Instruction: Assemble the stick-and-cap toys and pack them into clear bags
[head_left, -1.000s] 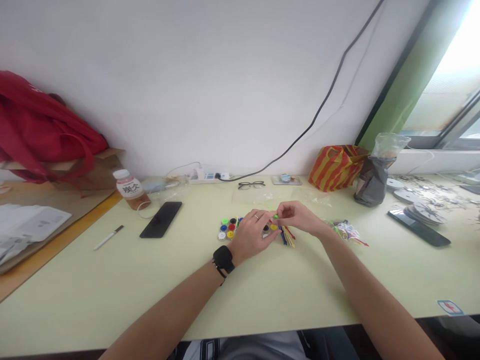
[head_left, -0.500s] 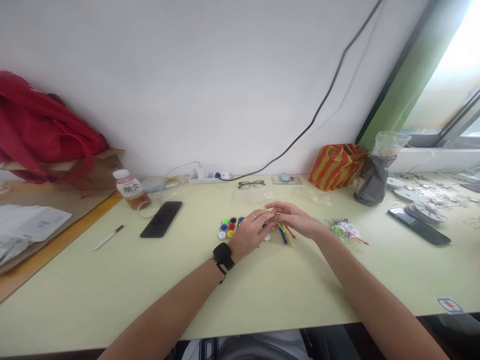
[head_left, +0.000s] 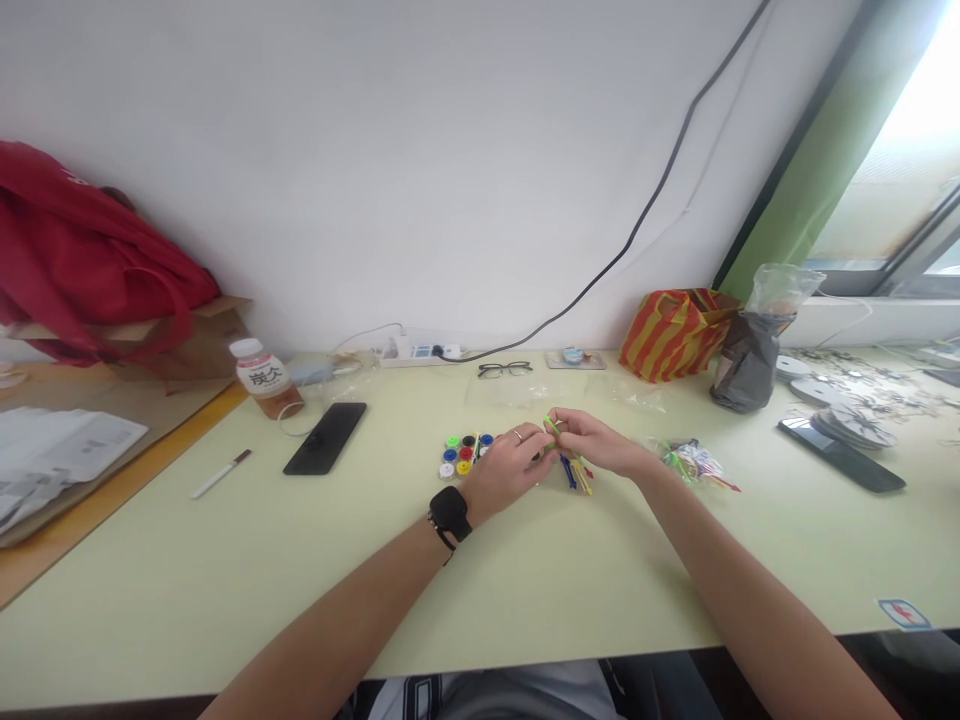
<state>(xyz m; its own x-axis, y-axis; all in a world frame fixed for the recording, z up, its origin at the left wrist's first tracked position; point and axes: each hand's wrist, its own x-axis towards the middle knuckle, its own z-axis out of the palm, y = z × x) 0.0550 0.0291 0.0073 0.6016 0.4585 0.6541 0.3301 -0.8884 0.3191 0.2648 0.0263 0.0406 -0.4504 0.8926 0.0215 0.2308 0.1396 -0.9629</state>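
Note:
Above the table, my left hand and my right hand meet fingertip to fingertip. Between them shows a small bright green plastic piece, pinched by my right fingers at its upper part. My left fingers close at its lower end, and the rest of it is hidden. Rows of small coloured round discs lie left of and partly behind my left hand. Under my right hand are thin blue, yellow and red plastic sticks with arrow-like ends.
Right of my hands lies a clear bag of coloured pieces. A phone, a pen and a bottle are on the left. Glasses and a power strip sit along the wall; another phone is on the right.
The fingers of my right hand have curled in and now pinch the green piece, which shows more. My left hand has shifted only slightly.

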